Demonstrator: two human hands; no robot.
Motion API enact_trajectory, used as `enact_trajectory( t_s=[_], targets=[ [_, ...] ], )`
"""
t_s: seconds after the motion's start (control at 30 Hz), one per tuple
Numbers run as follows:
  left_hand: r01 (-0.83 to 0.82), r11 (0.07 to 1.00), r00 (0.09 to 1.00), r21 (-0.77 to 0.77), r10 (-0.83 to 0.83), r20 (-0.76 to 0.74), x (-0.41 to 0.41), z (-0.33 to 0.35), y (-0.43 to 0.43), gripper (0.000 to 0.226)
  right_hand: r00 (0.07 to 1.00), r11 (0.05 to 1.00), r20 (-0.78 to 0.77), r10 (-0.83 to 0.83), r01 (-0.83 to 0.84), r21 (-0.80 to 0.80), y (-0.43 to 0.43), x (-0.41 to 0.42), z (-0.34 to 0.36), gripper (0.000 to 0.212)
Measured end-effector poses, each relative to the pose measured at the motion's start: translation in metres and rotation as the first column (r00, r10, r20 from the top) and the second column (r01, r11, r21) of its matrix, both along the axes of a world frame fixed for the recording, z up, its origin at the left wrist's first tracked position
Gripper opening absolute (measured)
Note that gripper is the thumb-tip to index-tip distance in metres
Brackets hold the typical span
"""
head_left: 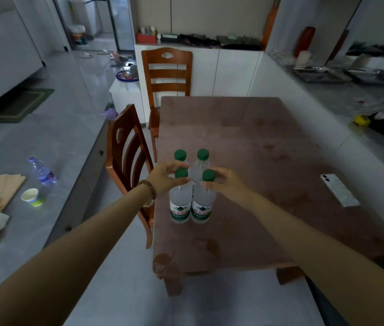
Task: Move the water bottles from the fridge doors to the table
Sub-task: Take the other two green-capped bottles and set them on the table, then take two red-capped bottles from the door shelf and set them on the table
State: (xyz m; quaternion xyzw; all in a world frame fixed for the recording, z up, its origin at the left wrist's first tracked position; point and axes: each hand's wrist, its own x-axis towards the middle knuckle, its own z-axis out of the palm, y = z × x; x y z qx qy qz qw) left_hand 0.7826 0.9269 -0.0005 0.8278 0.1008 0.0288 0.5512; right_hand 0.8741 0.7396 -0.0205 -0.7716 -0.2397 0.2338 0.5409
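Several clear water bottles with green caps stand upright in a tight cluster near the left edge of the reddish-brown table (268, 142). My left hand (166, 178) grips the neck of the front left bottle (180, 205), just under its cap. In the same way my right hand (225, 184) grips the neck of the front right bottle (202, 208). Both of these bottles rest on the table top. Behind them stand two more bottles, the back left bottle (180, 154) and the back right bottle (201, 161), partly hidden by my hands.
A white phone (339, 189) lies on the table's right side. Two wooden chairs (128, 158) (166, 74) stand at the table's left and far side. A grey counter (52, 142) on the left holds another bottle (42, 172), a paper cup (31, 196) and cloths.
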Motion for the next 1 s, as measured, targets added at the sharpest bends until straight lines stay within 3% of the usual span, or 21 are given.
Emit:
enact_trajectory(
  t_s=[0.17, 0.27, 0.4, 0.53, 0.77, 0.83, 0.9, 1.0],
  targets=[
    [-0.023, 0.999, 0.995, 0.024, 0.020, 0.103, 0.002, 0.032, -0.012, 0.025, 0.988, 0.988, 0.065, -0.141, 0.144, -0.056, -0.022, -0.008, 0.018, 0.054],
    [0.062, 0.991, 0.982, 0.115, -0.081, 0.172, 0.013, 0.054, -0.031, 0.032, 0.952, 0.953, 0.110, -0.285, 0.294, -0.073, -0.062, -0.024, 0.040, 0.061],
    [0.212, 0.950, 0.946, 0.229, -0.259, 0.197, 0.022, 0.074, -0.076, 0.045, 0.831, 0.843, 0.294, -0.473, 0.524, -0.124, -0.136, -0.074, 0.075, 0.064],
    [0.395, 0.855, 0.852, 0.335, -0.478, 0.215, -0.006, 0.076, -0.133, 0.050, 0.631, 0.630, 0.443, -0.637, 0.757, -0.172, -0.192, -0.169, 0.105, 0.062],
    [0.663, 0.582, 0.523, 0.471, -0.810, 0.266, -0.124, 0.111, -0.242, 0.057, 0.398, 0.208, 0.619, -0.677, 0.910, -0.359, -0.254, -0.402, 0.162, 0.067],
    [0.702, 0.508, 0.418, 0.498, -0.861, 0.290, -0.176, 0.133, -0.283, 0.057, 0.300, 0.057, 0.706, -0.641, 0.936, -0.346, -0.265, -0.477, 0.184, 0.067],
    [0.721, 0.480, 0.349, 0.500, -0.875, 0.336, -0.221, 0.154, -0.313, 0.055, 0.220, -0.030, 0.761, -0.610, 0.954, -0.299, -0.270, -0.533, 0.206, 0.065],
    [0.790, 0.381, 0.176, 0.480, -0.892, 0.417, -0.316, 0.187, -0.357, 0.056, 0.066, -0.173, 0.814, -0.577, 0.964, -0.200, -0.273, -0.636, 0.241, 0.062]
  ],
)
